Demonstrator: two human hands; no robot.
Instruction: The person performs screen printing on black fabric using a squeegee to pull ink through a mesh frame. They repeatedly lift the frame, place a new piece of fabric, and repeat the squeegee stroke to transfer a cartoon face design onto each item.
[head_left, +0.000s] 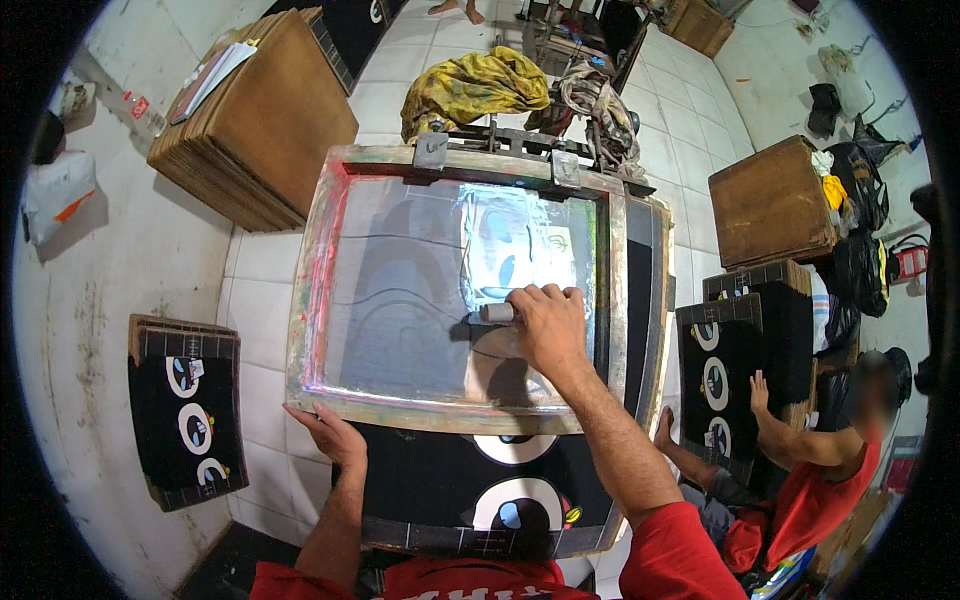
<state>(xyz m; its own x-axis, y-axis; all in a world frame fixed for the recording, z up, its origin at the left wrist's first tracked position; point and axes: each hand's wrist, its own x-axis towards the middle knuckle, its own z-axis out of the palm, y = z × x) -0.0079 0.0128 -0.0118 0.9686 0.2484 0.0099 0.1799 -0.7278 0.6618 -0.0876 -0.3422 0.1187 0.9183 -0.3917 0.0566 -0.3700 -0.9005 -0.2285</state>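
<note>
My right hand (548,330) grips a small grey squeegee (496,312) on the mesh screen (390,300), just below a patch of pale blue ink (490,245). My left hand (335,435) holds the lower-left corner of the screen's worn wooden frame (310,260), thumb and fingers at its edge. Two metal clamps (431,152) hold the frame's far side. Beneath the screen lies a black fabric board (420,485) printed with white cartoon eyes, partly covered by the frame. My right forearm crosses the frame's near edge.
Board stacks stand at left (250,140) and right (770,200). Printed black panels rest at lower left (160,420) and right (740,335). Stained rags (460,85) lie behind the screen. A co-worker in red (820,500) sits close on my right, hand raised at the panels. Bare feet show at the top.
</note>
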